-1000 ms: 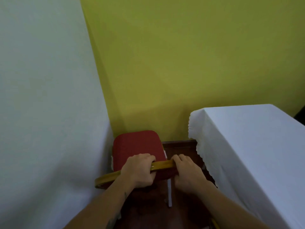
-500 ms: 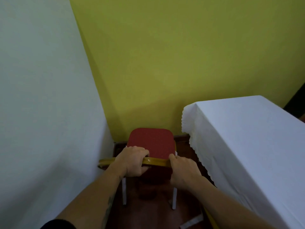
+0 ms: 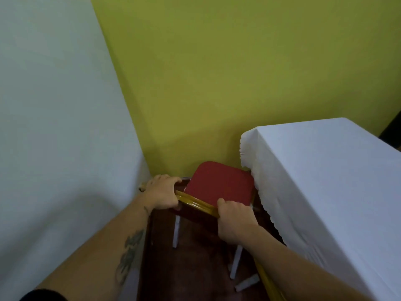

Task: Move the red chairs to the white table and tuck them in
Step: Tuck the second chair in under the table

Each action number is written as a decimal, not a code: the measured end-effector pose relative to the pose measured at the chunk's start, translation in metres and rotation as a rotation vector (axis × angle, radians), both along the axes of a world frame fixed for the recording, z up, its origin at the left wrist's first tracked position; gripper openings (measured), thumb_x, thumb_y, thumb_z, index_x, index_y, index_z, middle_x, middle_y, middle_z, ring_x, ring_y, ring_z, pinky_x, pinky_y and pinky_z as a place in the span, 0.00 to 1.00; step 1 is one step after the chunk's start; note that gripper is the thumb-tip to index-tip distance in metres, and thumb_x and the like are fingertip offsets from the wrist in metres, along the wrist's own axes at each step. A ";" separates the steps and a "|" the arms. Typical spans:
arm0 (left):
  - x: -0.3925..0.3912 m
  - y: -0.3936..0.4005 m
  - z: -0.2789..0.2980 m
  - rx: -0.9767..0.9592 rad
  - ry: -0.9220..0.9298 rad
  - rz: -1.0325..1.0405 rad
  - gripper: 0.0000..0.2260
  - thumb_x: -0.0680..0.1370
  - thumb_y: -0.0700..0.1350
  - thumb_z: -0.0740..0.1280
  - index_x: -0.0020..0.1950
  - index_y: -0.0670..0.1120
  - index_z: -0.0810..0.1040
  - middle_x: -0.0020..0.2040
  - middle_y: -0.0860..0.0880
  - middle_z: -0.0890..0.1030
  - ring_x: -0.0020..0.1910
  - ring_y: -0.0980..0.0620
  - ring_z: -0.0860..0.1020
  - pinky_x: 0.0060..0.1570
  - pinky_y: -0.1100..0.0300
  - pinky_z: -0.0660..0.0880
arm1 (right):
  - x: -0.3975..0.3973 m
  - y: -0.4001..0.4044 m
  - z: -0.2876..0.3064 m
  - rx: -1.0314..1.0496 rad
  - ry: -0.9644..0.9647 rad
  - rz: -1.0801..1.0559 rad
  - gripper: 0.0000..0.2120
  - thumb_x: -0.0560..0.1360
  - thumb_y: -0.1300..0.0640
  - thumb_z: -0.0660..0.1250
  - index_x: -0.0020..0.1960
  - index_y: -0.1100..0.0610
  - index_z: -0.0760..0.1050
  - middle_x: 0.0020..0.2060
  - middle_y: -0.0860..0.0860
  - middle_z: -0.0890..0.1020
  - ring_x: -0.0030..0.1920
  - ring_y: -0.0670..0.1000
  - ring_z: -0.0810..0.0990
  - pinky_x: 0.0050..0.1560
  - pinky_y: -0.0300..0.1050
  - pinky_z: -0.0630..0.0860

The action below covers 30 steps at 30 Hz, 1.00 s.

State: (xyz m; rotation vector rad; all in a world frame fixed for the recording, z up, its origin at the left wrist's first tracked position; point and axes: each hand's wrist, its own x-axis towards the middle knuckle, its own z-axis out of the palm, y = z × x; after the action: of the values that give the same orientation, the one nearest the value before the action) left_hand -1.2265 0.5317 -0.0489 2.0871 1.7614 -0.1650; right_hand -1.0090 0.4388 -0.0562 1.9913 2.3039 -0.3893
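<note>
Both hands clamped on the gold top rail (image 3: 196, 203) of the red chair (image 3: 219, 187), left hand (image 3: 161, 193) and right hand (image 3: 235, 221) near opposite ends, seat just ahead touching the white table (image 3: 325, 170) cloth; rigid, probably light frame, rail looks glossy, keep this grip.

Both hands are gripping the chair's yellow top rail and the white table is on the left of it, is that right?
Not quite. Both the left hand and right hand grip the chair's yellow rail, but the head view shows the white table on the right of it, not the left.
</note>
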 end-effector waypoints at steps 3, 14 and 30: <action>-0.006 -0.007 0.002 -0.125 -0.635 0.388 0.52 0.54 0.59 0.80 0.77 0.54 0.69 0.74 0.47 0.69 0.72 0.44 0.70 0.71 0.46 0.68 | 0.009 -0.004 -0.010 -0.019 0.037 -0.030 0.15 0.80 0.50 0.66 0.63 0.53 0.68 0.57 0.52 0.79 0.55 0.55 0.80 0.49 0.49 0.74; 0.095 -0.049 -0.039 -0.042 -1.344 1.228 0.36 0.68 0.41 0.74 0.72 0.45 0.60 0.58 0.39 0.78 0.56 0.37 0.80 0.61 0.37 0.77 | 0.019 -0.010 -0.021 -0.089 0.062 -0.036 0.24 0.79 0.55 0.69 0.70 0.54 0.62 0.59 0.54 0.78 0.57 0.56 0.81 0.54 0.51 0.79; 0.000 -0.037 -0.050 -0.174 -1.117 0.904 0.16 0.63 0.41 0.70 0.49 0.42 0.75 0.38 0.42 0.77 0.43 0.41 0.79 0.59 0.34 0.76 | -0.059 -0.034 -0.013 -0.183 0.132 0.025 0.21 0.78 0.53 0.70 0.67 0.59 0.68 0.63 0.59 0.77 0.62 0.63 0.79 0.57 0.57 0.76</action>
State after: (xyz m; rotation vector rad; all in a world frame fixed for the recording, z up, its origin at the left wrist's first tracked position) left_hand -1.2264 0.4942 -0.0992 0.7394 1.5904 0.8744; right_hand -1.0678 0.4047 -0.0690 1.9008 2.2705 -0.7209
